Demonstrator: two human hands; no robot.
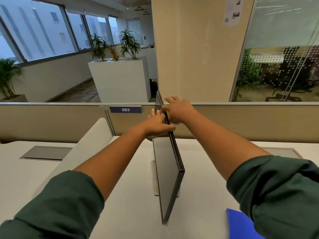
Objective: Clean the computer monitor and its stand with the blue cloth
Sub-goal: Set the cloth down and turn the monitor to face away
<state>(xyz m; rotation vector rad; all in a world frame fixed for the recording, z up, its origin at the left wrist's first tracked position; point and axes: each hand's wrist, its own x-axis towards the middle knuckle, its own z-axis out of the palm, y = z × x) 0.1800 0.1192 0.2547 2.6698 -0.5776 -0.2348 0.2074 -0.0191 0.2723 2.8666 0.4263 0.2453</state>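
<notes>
While the monitor [166, 171] stands edge-on upon the white desk [131, 195], the left hand [158, 125] grasps its top edge from the screen side and the right hand [177, 110] from behind. The blue cloth [239, 225] lies untouched beneath the right forearm.

open-plan office, seen from a desk cubicle

a beige partition [51, 121] carrying a blue plate numbered 383 [125, 109] backs a pale worktop [120, 195] with a recessed cable hatch [45, 153]. beyond it stand a white planter box [120, 80] of leafy plants, a long row of windows [43, 31], and a glass-walled meeting room [283, 54] with a dotted frosting band, beside a column with a posted notice [233, 11].
</notes>
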